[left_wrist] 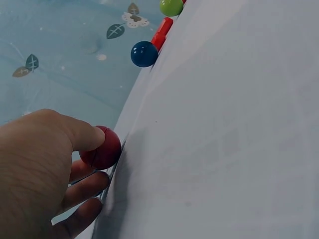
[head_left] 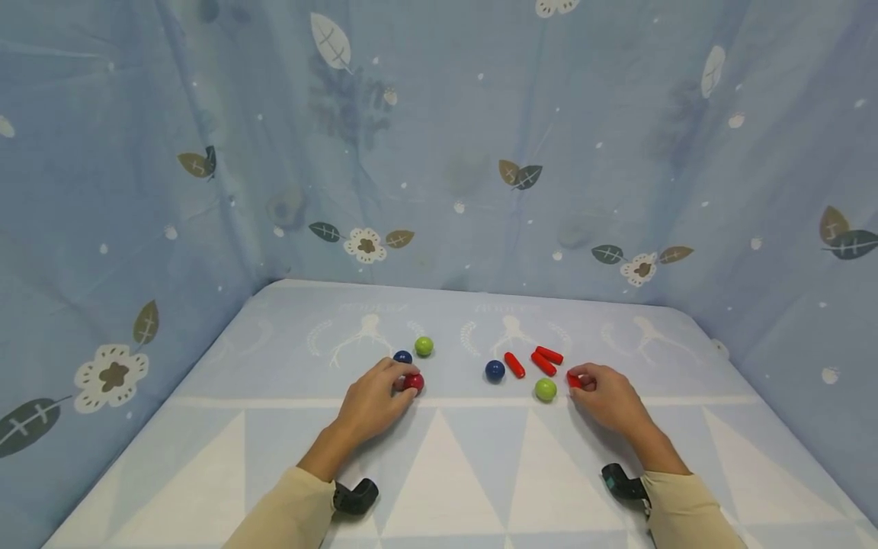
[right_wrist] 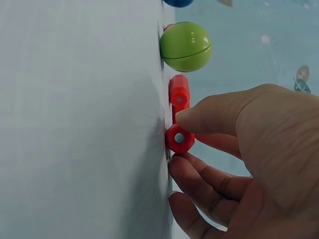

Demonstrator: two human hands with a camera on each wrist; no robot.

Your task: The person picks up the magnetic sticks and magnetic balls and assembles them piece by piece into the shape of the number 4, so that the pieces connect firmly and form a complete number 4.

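Observation:
On the left of the head view, my left hand [head_left: 379, 396] pinches a dark red ball [head_left: 414, 381] resting on the table. The left wrist view shows my thumb on the near side of this red ball [left_wrist: 105, 149]. At the right, my right hand [head_left: 607, 396] grips a short red stick [head_left: 573, 380]. Seen end-on in the right wrist view, that red stick [right_wrist: 179, 138] has a six-sided outline and a round pale spot in its end. A green ball [head_left: 546, 390] lies just left of my right hand. One blue ball [head_left: 403, 357] sits right behind my left hand, partly hidden.
Between the hands lie another blue ball [head_left: 495, 370] and three more red sticks, one of them a slanted red stick [head_left: 514, 364]. Farther back is a second green ball [head_left: 424, 346]. A patterned cloth [head_left: 480, 473] covers the table, and a blue curtain [head_left: 439, 152] hangs behind it.

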